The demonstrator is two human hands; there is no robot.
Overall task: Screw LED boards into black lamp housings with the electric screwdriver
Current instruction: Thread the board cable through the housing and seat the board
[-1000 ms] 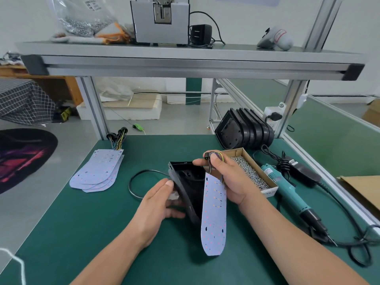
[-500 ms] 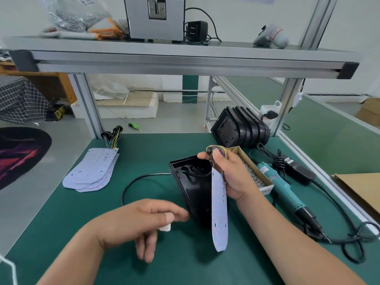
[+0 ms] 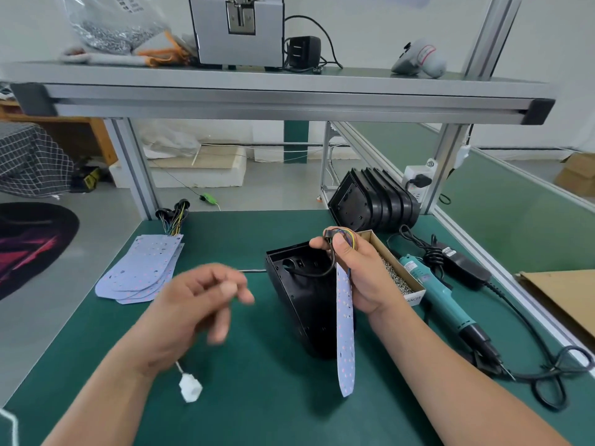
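Note:
A black lamp housing [image 3: 302,304] stands on its side at the middle of the green mat. My right hand [image 3: 360,278] pinches the coloured wires at the top of a pale LED board [image 3: 346,342], which hangs edge-on in front of the housing. My left hand [image 3: 199,304], blurred, is left of the housing with curled fingers on the housing's thin cable [image 3: 254,270]. The cable's white connector [image 3: 190,388] dangles below that hand. The teal electric screwdriver [image 3: 441,300] lies on the mat to the right, untouched.
A cardboard box of screws [image 3: 396,278] sits just behind my right hand. Several stacked black housings [image 3: 373,201] stand at the back right. A fan of spare LED boards [image 3: 141,268] lies at the left. A black power adapter [image 3: 463,265] and cords trail along the right edge.
My left hand let go of the housing and drew back to the left, pulling the cable with its white connector out. My right hand kept the LED board beside the housing.

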